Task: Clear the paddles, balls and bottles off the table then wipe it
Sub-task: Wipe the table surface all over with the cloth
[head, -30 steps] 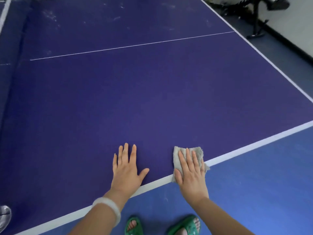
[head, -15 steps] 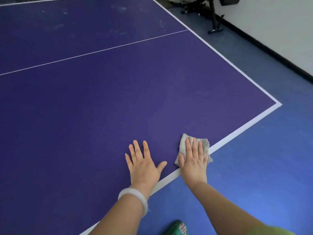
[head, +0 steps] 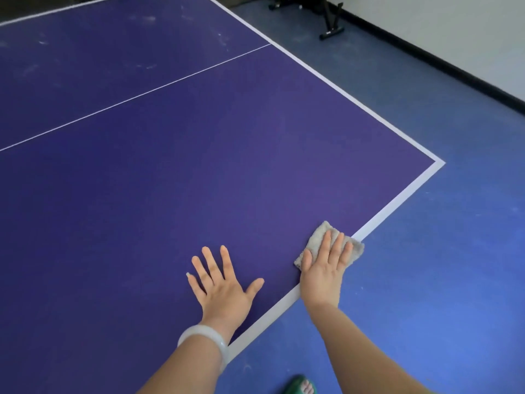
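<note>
The purple table-tennis table [head: 227, 155] fills most of the view, with a white border and a thin white centre line. My right hand [head: 324, 268] presses a small grey cloth [head: 321, 234] flat on the table by its near edge, fingers straight, not far from the right corner. My left hand [head: 224, 288] rests flat on the tabletop just to the left, fingers spread, holding nothing. A white bangle [head: 204, 342] sits on my left wrist. No paddles, balls or bottles are in view.
Blue floor [head: 426, 280] runs along the table's near and right sides. A black metal stand [head: 329, 21] is on the floor at the far right by the white wall. Dusty smudges mark the table's far half [head: 147, 21]. My green sandal [head: 301, 386] shows below.
Both hands and the cloth have slid right along the near edge toward the table's right corner. The view has swung right, so the corner now shows.
</note>
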Demonstrator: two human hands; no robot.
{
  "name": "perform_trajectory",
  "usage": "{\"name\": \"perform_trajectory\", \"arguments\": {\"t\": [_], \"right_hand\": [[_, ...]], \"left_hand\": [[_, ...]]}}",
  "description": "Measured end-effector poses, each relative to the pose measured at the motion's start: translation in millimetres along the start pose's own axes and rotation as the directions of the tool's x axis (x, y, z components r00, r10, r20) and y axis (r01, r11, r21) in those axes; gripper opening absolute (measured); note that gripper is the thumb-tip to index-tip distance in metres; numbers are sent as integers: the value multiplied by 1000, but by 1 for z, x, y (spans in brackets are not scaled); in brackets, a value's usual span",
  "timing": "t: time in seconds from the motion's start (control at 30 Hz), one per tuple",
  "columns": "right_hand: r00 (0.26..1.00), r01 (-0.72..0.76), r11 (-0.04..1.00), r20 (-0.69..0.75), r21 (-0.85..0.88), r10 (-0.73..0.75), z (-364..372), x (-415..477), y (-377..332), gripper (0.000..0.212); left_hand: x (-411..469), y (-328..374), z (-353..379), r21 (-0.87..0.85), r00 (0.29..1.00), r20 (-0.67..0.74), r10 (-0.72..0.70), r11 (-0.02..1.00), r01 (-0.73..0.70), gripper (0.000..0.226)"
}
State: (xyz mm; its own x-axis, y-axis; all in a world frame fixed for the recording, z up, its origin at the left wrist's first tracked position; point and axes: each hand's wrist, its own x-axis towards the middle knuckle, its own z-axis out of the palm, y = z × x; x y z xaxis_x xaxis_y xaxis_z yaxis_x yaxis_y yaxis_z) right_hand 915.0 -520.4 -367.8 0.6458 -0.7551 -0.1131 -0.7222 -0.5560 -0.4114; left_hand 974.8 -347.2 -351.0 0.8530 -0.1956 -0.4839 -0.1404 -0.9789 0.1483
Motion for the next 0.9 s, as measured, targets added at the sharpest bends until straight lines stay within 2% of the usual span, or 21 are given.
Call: {"name": "perform_trajectory", "arguments": {"t": [0.13,0.27,0.33,0.4,0.5,0.6,0.7,0.9], "right_hand": [[986,-161,958,-12,236,169,-1,0,-15,70],[956,-257,846,-8,468,294,-13,18,-13,73],[917,-347,761,28,548,398,-21,31,-6,74],[855,-451,654,84,607,511,-31,46,6,66],[789,-547,547,173,633,589,-45,58,26,36],[812,-549,597,207,585,545,-56,50,38,24],[843,-523,679,195,515,501,-66,33,45,24],[847,-530,728,234,436,477,-87,-22,47,26]], "left_hand": [[-1,1,-3,18,1000,28,-15,1000,14,101],[-1,2,-5,22,999,32,-26,999,26,102],[-1,2,-4,29,999,32,-30,999,29,102],[0,1,-2,31,999,23,-34,999,34,102],[1,1,-1,41,999,11,-42,998,42,103],[2,2,-1,51,999,6,-49,998,49,104],[3,4,-3,37,999,13,-52,998,51,106],[0,11,-12,45,999,41,-35,998,33,108]]}}
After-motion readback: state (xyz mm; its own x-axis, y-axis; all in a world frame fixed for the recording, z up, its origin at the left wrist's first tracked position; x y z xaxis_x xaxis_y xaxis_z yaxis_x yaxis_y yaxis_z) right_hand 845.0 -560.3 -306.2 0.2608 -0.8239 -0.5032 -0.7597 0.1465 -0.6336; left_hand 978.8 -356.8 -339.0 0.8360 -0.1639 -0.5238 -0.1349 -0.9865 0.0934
